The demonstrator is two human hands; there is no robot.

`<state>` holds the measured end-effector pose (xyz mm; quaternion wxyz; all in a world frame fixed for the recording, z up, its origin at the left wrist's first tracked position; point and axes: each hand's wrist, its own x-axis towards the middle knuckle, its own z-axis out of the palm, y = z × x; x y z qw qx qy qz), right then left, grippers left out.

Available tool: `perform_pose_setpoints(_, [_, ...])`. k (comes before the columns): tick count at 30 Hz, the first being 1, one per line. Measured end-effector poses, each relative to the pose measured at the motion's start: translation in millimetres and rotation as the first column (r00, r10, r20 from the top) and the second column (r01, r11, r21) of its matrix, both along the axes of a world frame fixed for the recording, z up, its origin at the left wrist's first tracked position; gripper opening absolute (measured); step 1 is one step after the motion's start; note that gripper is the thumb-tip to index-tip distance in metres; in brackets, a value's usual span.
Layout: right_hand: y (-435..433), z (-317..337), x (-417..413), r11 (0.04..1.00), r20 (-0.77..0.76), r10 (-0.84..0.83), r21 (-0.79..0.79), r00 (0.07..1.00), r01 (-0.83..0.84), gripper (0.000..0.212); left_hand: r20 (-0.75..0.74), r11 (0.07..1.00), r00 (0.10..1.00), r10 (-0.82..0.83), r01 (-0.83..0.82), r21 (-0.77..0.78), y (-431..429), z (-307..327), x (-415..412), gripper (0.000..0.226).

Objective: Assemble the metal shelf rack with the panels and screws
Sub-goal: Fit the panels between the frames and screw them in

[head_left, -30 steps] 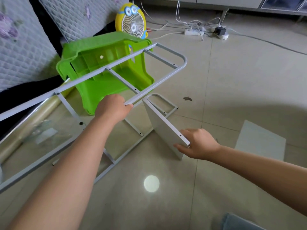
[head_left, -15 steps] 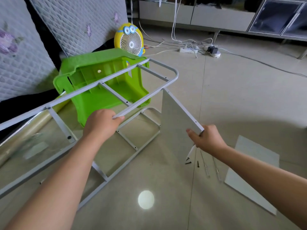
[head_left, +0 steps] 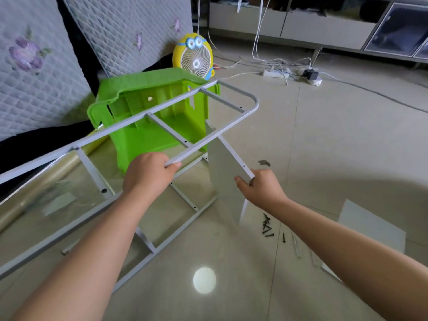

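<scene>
1. The left hand [head_left: 148, 174] is curling round the near rail of the grey, ladder-shaped metal side frame [head_left: 196, 146], holding it tilted above the floor.
2. The right hand [head_left: 261, 188] is pinching the top corner of the flat grey metal shelf panel [head_left: 224, 179], which is standing on edge between that frame and a second grey frame [head_left: 184, 196] lying on the tiles.
3. The panel is probably light and stiff but thin-edged and slick, so gripping along its folded rim is safest.
4. The small black screws [head_left: 267, 227] are lying loose just beside the right forearm.
</scene>
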<state>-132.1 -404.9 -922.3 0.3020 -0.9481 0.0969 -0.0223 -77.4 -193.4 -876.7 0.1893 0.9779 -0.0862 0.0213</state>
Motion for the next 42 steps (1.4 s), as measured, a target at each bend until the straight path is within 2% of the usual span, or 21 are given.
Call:
perform_pose_setpoints(2, [15.7,-2.4,5.3,0.999,-0.011,0.049,0.015,0.999,-0.049,0.036,-0.005,1.000,1.000,-0.011,0.011,-0.005,-0.8,0.9,-0.4,0.054])
perform_pose_setpoints(9, [59.5,-7.2,31.9,0.995,-0.035,0.090,0.034,0.995,-0.089,0.054,-0.080,0.998,0.996,-0.044,0.040,-0.050,4.4,-4.8,-1.3,0.053])
perform_pose_setpoints(10, [62.5,-6.4,36.0,0.995,-0.040,0.099,0.026,0.994,-0.098,0.054,-0.117,0.996,0.991,-0.065,0.057,-0.073,6.3,-5.9,0.2,0.050])
perform_pose_setpoints(13, [65.7,-8.9,45.9,0.992,-0.075,0.128,0.027,0.989,-0.126,0.052,-0.286,0.961,0.948,-0.138,0.058,-0.272,15.8,-4.2,4.8,0.029])
perform_pose_setpoints(17, [66.9,-14.0,51.0,0.988,-0.126,0.152,0.059,0.980,-0.146,0.049,-0.225,0.956,0.971,-0.084,0.015,-0.292,34.0,4.0,19.5,0.019])
perform_pose_setpoints(20, [67.9,-14.4,50.8,0.986,-0.100,0.163,0.060,0.981,-0.158,0.050,-0.153,0.970,0.987,0.045,-0.080,-0.230,44.7,11.6,49.3,0.027])
perform_pose_setpoints(23, [68.3,-17.6,49.1,0.982,-0.075,0.184,0.049,0.980,-0.181,0.050,-0.006,0.988,0.992,0.128,-0.128,-0.086,49.3,16.4,91.0,0.036])
perform_pose_setpoints(24, [68.9,-18.8,48.1,0.979,-0.062,0.203,0.030,0.977,-0.201,0.048,0.022,0.994,0.993,0.113,-0.113,-0.002,48.1,17.3,103.0,0.041])
perform_pose_setpoints(26, [70.9,-19.9,46.6,0.972,-0.031,0.233,-0.006,0.972,-0.234,0.047,-0.038,0.991,0.998,0.055,-0.050,0.128,41.4,14.4,121.3,0.049])
perform_pose_setpoints(28, [71.4,-21.3,46.9,0.971,0.002,0.240,-0.009,0.971,-0.239,0.051,-0.132,0.987,0.991,-0.005,0.026,0.158,32.5,7.7,131.3,0.045])
perform_pose_setpoints(31, [71.1,-23.5,46.3,0.964,0.039,0.265,-0.002,0.963,-0.265,0.053,-0.134,0.974,0.986,-0.100,0.125,0.188,22.8,-0.1,138.3,0.033])
perform_pose_setpoints(33, [69.8,-25.0,47.0,0.964,0.068,0.264,0.009,0.962,-0.265,0.053,-0.114,0.955,0.978,-0.175,0.196,0.222,20.9,-2.8,142.1,0.050])
perform_pose_setpoints(35, [69.3,-26.1,48.2,0.966,-0.008,0.258,-0.006,0.966,-0.258,0.047,-0.100,0.933,0.967,-0.233,0.252,0.258,22.9,-6.1,143.2,0.062])
perform_pose_setpoints(38, [70.2,-31.3,50.7,0.966,-0.215,0.243,-0.030,0.946,-0.255,0.049,-0.061,0.936,0.965,-0.255,0.262,0.237,26.3,-12.6,142.7,0.039])
perform_pose_setpoints(40, [72.2,-34.6,51.6,0.970,-0.267,0.232,-0.007,0.935,-0.243,0.052,-0.039,0.937,0.964,-0.265,0.266,0.227,26.5,-13.6,144.6,0.027])
perform_pose_setpoints(42, [73.5,-36.0,49.7,0.974,-0.271,0.221,0.020,0.937,-0.224,0.051,-0.059,0.926,0.954,-0.294,0.299,0.230,24.6,-10.2,147.5,0.024])
